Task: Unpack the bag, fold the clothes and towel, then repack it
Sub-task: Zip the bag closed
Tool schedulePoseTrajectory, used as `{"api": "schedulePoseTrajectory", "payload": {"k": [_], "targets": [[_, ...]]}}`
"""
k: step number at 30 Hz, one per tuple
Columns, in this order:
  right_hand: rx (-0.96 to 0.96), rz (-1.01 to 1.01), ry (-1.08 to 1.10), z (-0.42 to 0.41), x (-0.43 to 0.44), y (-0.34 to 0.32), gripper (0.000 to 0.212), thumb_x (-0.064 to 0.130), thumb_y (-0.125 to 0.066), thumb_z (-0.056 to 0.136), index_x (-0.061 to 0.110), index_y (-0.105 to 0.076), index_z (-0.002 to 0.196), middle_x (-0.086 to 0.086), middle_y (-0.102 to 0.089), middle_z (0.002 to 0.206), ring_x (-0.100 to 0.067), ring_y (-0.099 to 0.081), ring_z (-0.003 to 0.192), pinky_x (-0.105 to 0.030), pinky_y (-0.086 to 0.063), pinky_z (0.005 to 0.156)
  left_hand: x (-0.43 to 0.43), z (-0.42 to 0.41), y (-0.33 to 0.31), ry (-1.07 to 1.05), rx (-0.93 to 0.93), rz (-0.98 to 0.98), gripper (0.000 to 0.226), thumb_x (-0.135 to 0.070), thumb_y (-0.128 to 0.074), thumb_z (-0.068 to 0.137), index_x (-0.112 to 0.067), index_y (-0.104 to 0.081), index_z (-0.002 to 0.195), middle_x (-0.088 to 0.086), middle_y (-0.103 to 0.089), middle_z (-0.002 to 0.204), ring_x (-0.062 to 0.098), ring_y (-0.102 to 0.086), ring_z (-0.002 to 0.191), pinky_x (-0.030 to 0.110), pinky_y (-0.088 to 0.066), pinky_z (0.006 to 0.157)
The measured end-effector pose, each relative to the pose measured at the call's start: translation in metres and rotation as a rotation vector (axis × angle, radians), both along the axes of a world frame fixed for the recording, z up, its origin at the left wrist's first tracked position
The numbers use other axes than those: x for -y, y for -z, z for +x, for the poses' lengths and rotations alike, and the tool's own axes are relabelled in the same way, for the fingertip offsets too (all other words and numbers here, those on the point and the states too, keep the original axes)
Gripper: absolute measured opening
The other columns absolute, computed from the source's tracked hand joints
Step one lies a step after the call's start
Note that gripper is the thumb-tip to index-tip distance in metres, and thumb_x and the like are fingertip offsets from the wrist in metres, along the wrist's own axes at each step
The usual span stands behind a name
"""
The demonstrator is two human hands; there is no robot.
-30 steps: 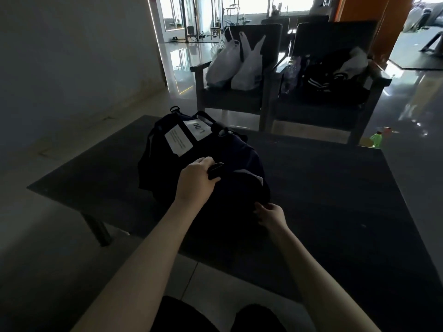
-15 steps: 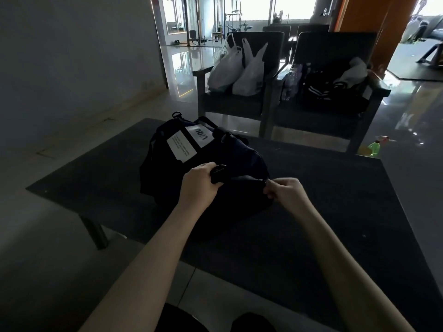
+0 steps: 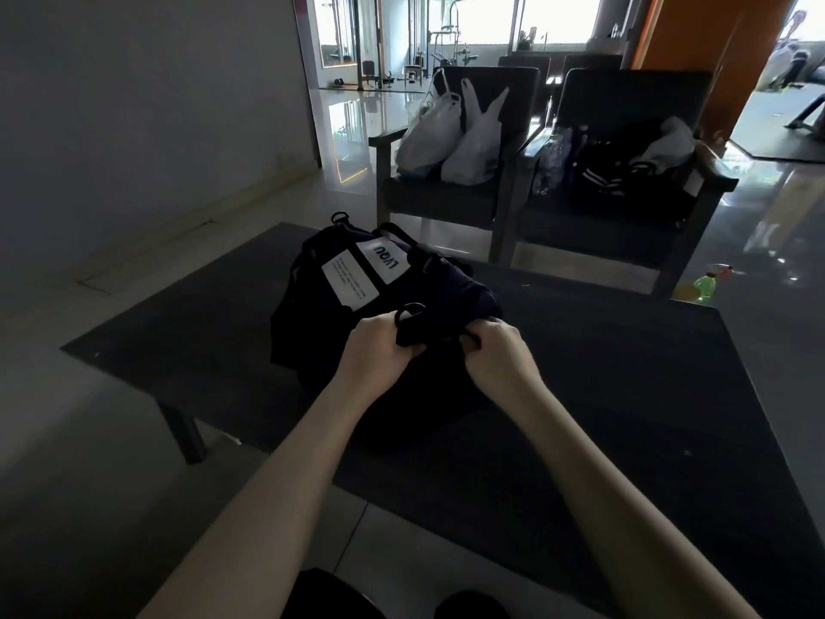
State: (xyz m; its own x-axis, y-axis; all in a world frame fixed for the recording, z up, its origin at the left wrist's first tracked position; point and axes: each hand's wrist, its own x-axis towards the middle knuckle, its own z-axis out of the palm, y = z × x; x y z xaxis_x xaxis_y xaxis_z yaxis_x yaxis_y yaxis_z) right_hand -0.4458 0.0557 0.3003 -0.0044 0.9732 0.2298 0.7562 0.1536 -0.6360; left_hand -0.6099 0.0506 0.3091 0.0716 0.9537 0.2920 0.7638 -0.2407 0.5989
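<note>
A dark duffel bag (image 3: 339, 306) with two white labels lies closed on the dark low table (image 3: 625, 395). My left hand (image 3: 375, 355) grips a strap loop with a ring at the bag's near end. My right hand (image 3: 495, 355) pinches something small and dark on the bag's top right beside it, probably the zipper pull. The two hands are almost touching. The bag's contents are hidden.
Two dark armchairs stand beyond the table. The left chair (image 3: 446, 203) carries white plastic bags (image 3: 451, 136); the right one (image 3: 625, 216) holds bottles, dark clothing and a pale bag. A green bottle (image 3: 705, 285) stands on the floor at the table's far right corner.
My right hand came up from the bag's near lower side to its top and moved left, close to my left hand. The left hand kept its grip on the strap loop.
</note>
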Motion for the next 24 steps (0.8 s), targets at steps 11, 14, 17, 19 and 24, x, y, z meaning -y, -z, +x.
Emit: {"api": "schedulePoseTrajectory", "payload": {"k": [11,14,17,19,24], "targets": [[-0.104,0.114,0.044,-0.016,0.018,0.000,0.018,0.017,-0.057,0.089,0.010,-0.074,0.086,-0.003,-0.066,0.082,-0.020,-0.060,0.073,-0.028,-0.046,0.062,0.003,-0.004,-0.004,-0.061,-0.019,0.050,0.026,-0.029,-0.067,0.087,-0.012,-0.070,0.106,0.001,-0.069,0.095,0.011,-0.063,0.087,0.020,-0.043,0.074],[-0.055,0.187,-0.027,-0.029,0.024,0.009,0.017,0.016,-0.057,0.088,0.008,-0.073,0.088,-0.003,-0.065,0.089,-0.020,-0.060,0.077,-0.033,-0.049,0.066,-0.003,-0.012,-0.015,-0.042,0.087,-0.068,0.023,-0.028,-0.066,0.087,-0.009,-0.071,0.099,0.005,-0.070,0.091,0.017,-0.065,0.088,0.033,-0.051,0.082],[-0.100,0.212,-0.054,-0.032,0.024,0.013,0.016,0.014,-0.059,0.088,0.009,-0.074,0.088,-0.002,-0.065,0.091,-0.018,-0.060,0.078,-0.034,-0.051,0.068,-0.005,-0.017,-0.021,-0.024,0.122,-0.130,0.022,-0.030,-0.063,0.089,-0.010,-0.070,0.094,0.005,-0.070,0.090,0.017,-0.065,0.087,0.038,-0.052,0.084],[-0.153,0.201,-0.050,-0.031,0.021,0.015,0.015,0.013,-0.060,0.087,0.009,-0.074,0.090,-0.002,-0.065,0.094,-0.017,-0.060,0.081,-0.030,-0.050,0.070,-0.003,-0.017,-0.021,0.010,0.137,-0.170,0.022,-0.031,-0.060,0.090,-0.012,-0.069,0.096,0.003,-0.069,0.093,0.017,-0.064,0.091,0.035,-0.051,0.085],[-0.350,0.125,0.016,-0.017,0.018,0.018,0.014,0.014,-0.062,0.088,0.011,-0.074,0.094,-0.001,-0.059,0.109,-0.012,-0.057,0.094,-0.018,-0.042,0.078,0.009,-0.009,-0.013,0.043,-0.079,-0.168,0.038,-0.047,-0.053,0.092,-0.020,-0.066,0.116,-0.005,-0.054,0.118,0.011,-0.042,0.117,0.035,-0.034,0.104]]}}
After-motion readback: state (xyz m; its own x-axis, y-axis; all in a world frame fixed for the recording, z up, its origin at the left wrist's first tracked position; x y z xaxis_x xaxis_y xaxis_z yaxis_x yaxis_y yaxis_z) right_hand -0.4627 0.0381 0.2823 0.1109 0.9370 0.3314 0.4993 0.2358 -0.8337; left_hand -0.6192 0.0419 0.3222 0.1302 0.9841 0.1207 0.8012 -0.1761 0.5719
